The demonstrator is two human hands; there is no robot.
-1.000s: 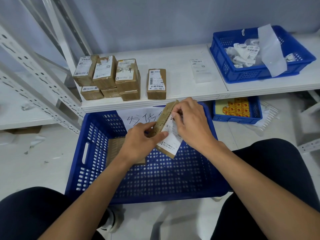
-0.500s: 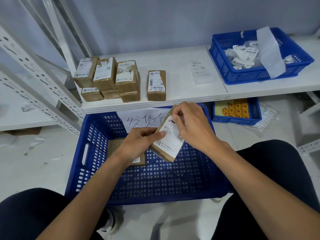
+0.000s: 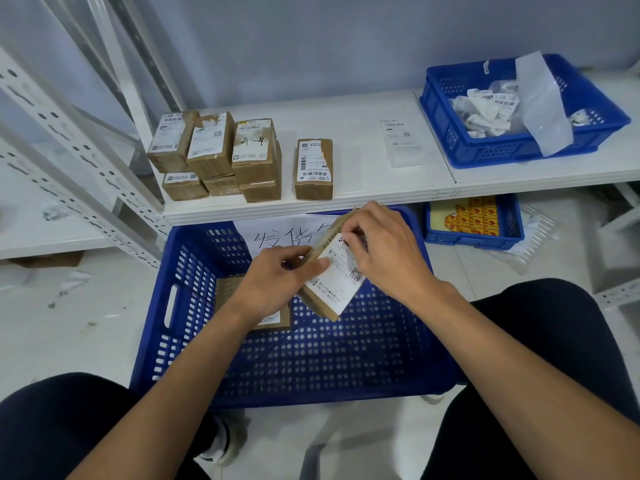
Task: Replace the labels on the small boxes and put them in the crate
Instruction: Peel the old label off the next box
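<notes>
Aslant between left hand (image 3: 277,282) and right hand (image 3: 384,254), brown box (image 3: 318,306), white printed label (image 3: 337,282).

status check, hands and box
Left hand grips small box above crate. Right hand pinches its label's top edge. Second box already in crate. Nothing blocking.

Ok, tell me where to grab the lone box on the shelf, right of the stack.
Take the lone cardboard box by its two long side faces, coming from above. It lies flat on the shelf, label up, with a gap to the box stack on its left and bare shelf on its right, so fingers fit down both sides.
</notes>
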